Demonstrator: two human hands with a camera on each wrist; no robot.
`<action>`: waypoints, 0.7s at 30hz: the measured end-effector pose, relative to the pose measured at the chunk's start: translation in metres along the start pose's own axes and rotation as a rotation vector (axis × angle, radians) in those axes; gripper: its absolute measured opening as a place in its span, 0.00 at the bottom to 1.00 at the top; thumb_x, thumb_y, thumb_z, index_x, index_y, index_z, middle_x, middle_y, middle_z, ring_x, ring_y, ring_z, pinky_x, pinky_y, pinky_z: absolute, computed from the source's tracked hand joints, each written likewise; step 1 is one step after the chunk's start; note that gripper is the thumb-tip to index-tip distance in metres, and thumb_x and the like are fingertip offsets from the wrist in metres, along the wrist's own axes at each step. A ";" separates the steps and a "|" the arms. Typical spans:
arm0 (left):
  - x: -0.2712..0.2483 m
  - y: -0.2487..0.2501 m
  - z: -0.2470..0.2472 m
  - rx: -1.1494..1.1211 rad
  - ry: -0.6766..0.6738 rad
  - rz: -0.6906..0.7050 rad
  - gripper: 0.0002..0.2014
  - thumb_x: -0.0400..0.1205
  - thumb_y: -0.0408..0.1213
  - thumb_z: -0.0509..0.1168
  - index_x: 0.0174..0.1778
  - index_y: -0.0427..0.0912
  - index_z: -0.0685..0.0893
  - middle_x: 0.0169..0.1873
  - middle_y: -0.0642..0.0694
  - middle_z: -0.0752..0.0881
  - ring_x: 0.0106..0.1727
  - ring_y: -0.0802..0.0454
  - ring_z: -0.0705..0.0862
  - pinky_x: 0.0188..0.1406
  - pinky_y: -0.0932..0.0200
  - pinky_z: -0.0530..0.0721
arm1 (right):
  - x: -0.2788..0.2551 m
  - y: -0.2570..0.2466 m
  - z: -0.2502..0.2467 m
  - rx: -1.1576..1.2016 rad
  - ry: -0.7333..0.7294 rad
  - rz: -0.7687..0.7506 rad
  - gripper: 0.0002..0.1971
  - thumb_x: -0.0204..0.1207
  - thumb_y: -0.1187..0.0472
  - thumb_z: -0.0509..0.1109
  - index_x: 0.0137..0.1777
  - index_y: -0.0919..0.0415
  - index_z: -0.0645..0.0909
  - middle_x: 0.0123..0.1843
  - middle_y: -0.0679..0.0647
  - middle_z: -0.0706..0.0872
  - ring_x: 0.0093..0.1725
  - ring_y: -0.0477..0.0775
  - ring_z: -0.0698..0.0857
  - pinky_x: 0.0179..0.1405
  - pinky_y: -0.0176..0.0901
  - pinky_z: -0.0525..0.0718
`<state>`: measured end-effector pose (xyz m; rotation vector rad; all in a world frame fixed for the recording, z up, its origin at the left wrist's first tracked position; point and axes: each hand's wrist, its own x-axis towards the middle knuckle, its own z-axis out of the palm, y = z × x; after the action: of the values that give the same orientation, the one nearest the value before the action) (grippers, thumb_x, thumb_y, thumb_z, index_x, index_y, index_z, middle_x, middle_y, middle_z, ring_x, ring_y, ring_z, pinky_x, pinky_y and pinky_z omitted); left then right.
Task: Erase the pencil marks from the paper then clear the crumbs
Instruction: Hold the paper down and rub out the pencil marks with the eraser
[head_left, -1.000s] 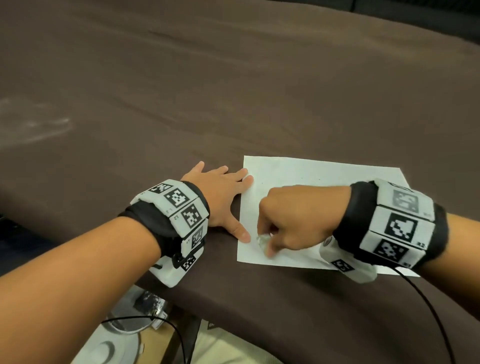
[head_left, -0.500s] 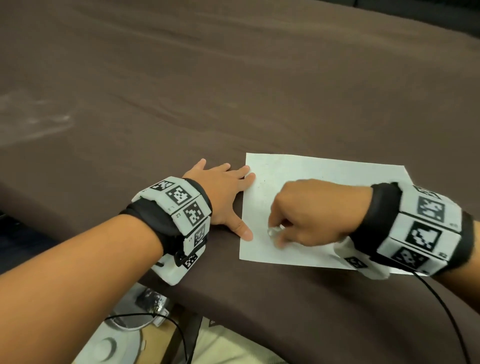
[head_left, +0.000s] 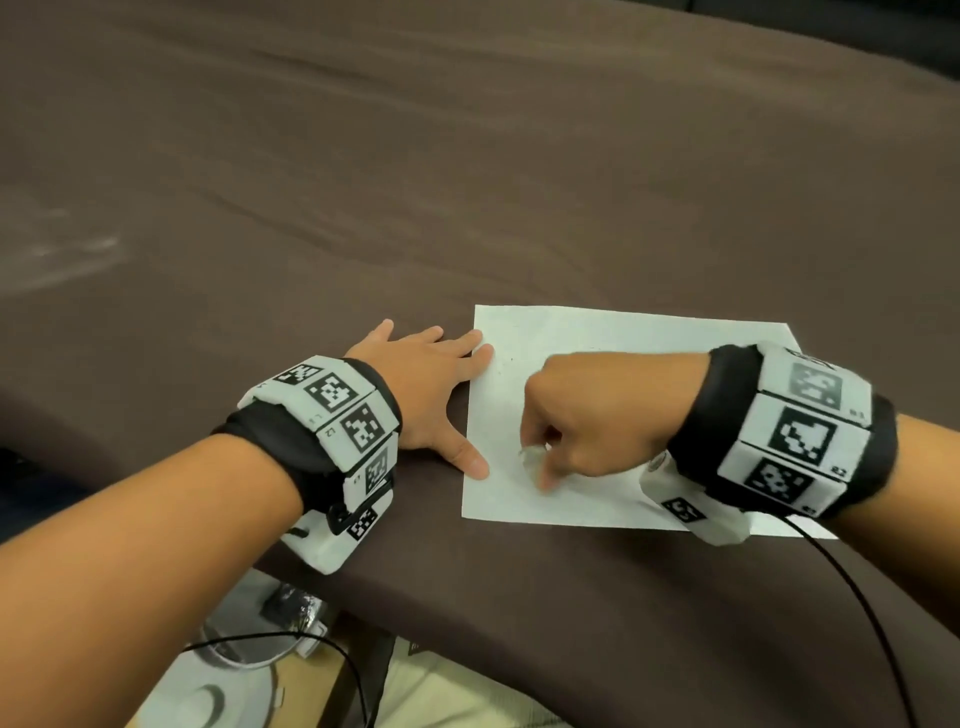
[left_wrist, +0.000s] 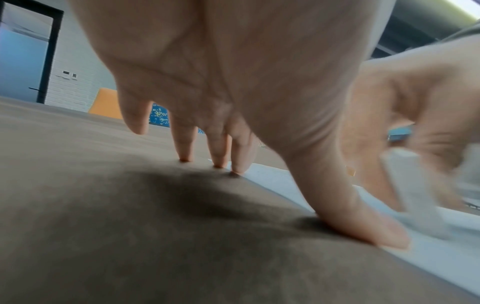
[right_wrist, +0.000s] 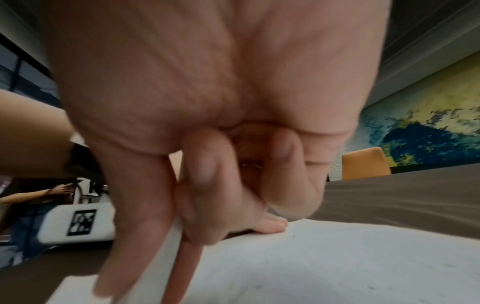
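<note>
Right hand (head_left: 597, 415) shifted back leftward, pinching eraser (head_left: 531, 457) against paper (head_left: 623, 338), lower centre; left hand (head_left: 431, 395) flat, pinning edge. Faint marks remained; crumbs uncleared.

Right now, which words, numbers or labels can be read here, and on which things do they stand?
No text reads clearly.
Left wristband: square black-and-white code markers, with tiny characters too small to read.
Right wristband: the same kind of markers; its small corner numbers are blurred.
Paper: only faint specks, no writing legible.
</note>
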<state>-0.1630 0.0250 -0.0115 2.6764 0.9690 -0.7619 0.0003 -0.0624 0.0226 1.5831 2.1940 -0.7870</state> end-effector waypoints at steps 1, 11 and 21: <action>0.000 0.000 0.000 0.002 -0.001 0.001 0.63 0.63 0.80 0.64 0.86 0.57 0.38 0.85 0.62 0.38 0.87 0.50 0.43 0.83 0.32 0.42 | -0.001 -0.001 0.000 -0.006 -0.017 -0.005 0.15 0.79 0.49 0.74 0.39 0.60 0.88 0.30 0.52 0.84 0.32 0.53 0.78 0.37 0.46 0.82; -0.001 0.000 0.000 0.000 0.005 0.001 0.62 0.63 0.80 0.64 0.86 0.57 0.40 0.86 0.61 0.39 0.87 0.49 0.43 0.83 0.30 0.43 | 0.010 0.020 -0.009 0.054 0.109 0.049 0.16 0.76 0.50 0.78 0.35 0.61 0.84 0.26 0.50 0.78 0.29 0.50 0.72 0.33 0.45 0.75; -0.003 0.002 -0.001 -0.006 0.002 -0.004 0.62 0.64 0.79 0.64 0.87 0.56 0.40 0.86 0.62 0.39 0.87 0.50 0.43 0.82 0.32 0.41 | 0.022 0.011 -0.016 -0.024 0.199 0.088 0.12 0.75 0.49 0.77 0.35 0.55 0.87 0.30 0.52 0.85 0.35 0.55 0.81 0.43 0.55 0.87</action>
<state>-0.1635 0.0222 -0.0087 2.6716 0.9753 -0.7556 0.0041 -0.0334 0.0205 1.8014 2.2394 -0.5982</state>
